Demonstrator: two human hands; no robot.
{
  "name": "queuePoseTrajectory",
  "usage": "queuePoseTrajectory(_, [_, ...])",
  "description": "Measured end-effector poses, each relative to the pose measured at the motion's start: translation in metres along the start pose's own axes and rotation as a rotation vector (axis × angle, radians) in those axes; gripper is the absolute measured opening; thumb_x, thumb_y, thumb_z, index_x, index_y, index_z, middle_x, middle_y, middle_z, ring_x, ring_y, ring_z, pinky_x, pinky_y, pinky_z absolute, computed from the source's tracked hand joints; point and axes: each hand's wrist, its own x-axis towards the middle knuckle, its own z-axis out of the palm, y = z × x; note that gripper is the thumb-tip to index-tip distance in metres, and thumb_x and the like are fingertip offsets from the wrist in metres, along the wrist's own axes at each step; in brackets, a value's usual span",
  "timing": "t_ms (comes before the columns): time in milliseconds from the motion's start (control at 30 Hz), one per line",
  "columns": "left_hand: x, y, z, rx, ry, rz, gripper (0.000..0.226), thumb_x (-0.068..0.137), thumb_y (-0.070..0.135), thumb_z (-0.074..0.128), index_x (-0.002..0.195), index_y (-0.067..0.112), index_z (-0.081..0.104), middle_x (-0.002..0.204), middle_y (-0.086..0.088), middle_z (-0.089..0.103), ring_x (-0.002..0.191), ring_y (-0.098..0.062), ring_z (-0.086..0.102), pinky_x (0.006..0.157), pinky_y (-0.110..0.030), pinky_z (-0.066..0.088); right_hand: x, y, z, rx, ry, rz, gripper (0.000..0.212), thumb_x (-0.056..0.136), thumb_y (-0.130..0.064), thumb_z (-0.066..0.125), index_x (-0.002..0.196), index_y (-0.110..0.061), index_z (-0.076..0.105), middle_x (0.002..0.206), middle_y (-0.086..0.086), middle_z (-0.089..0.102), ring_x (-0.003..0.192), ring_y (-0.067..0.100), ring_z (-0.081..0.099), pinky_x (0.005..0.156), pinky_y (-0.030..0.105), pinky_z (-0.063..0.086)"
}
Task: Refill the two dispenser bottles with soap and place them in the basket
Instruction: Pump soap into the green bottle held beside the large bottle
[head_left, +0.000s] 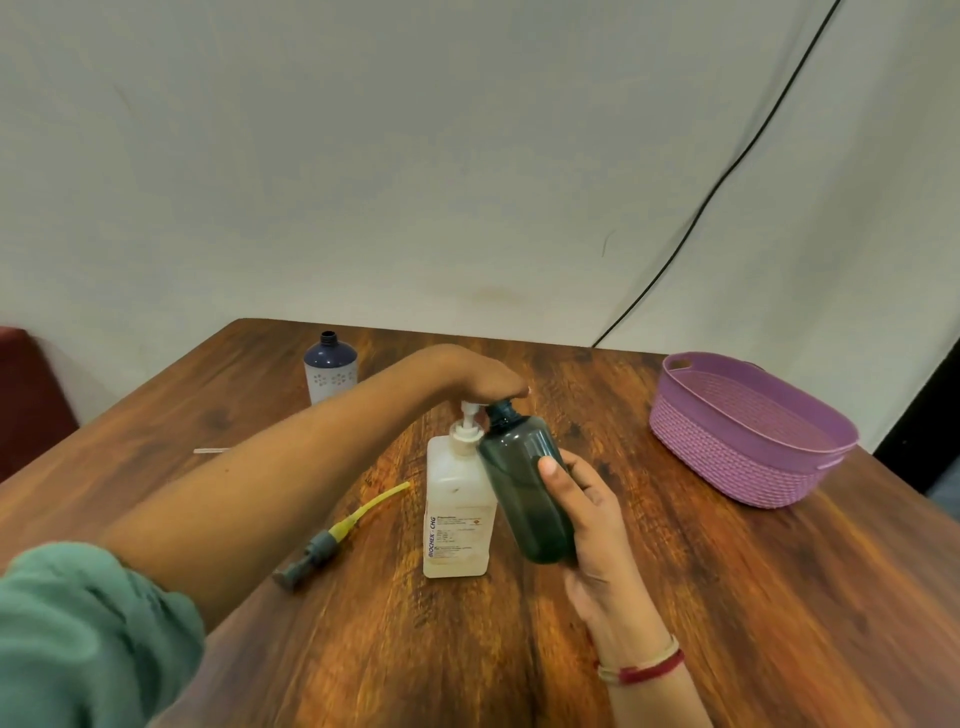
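Note:
A white soap pump bottle (457, 514) stands at the middle of the wooden table. My left hand (480, 379) rests palm down on its pump head. My right hand (587, 514) grips a dark green dispenser bottle (524, 483), tilted so its open neck sits under the pump spout. A second dispenser bottle (330, 371), navy on top and white with dots below, stands uncapped at the far left. The purple woven basket (748, 441) sits at the right with nothing seen inside.
A grey pump cap with a yellow tube (337, 532) lies on the table left of the soap bottle. A thin white tube (210, 450) lies farther left. A black cable (727, 171) runs down the wall behind.

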Motion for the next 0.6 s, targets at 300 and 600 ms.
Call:
queuePoseTrajectory(300, [-0.007, 0.005, 0.000, -0.084, -0.052, -0.082, 0.051, 0.101, 0.044, 0.023, 0.127, 0.007, 0.046, 0.123, -0.015, 0.050, 0.106, -0.025, 0.054, 0.095, -0.040, 0.042, -0.002, -0.001, -0.001, 0.004, 0.002, 0.023, 0.046, 0.065, -0.037, 0.072, 0.106, -0.017, 0.068, 0.104, 0.007, 0.073, 0.094, 0.023, 0.070, 0.064, 0.029, 0.054])
queuePoseTrajectory(600, [-0.013, 0.001, 0.007, -0.142, -0.031, -0.064, 0.058, 0.102, 0.043, 0.021, 0.133, 0.000, 0.044, 0.126, -0.018, 0.050, 0.098, -0.022, 0.053, 0.079, -0.038, 0.044, -0.004, 0.000, -0.003, -0.007, -0.019, 0.025, 0.045, 0.065, -0.037, 0.072, 0.106, -0.018, 0.068, 0.104, 0.007, 0.073, 0.090, 0.020, 0.071, 0.061, 0.025, 0.053])
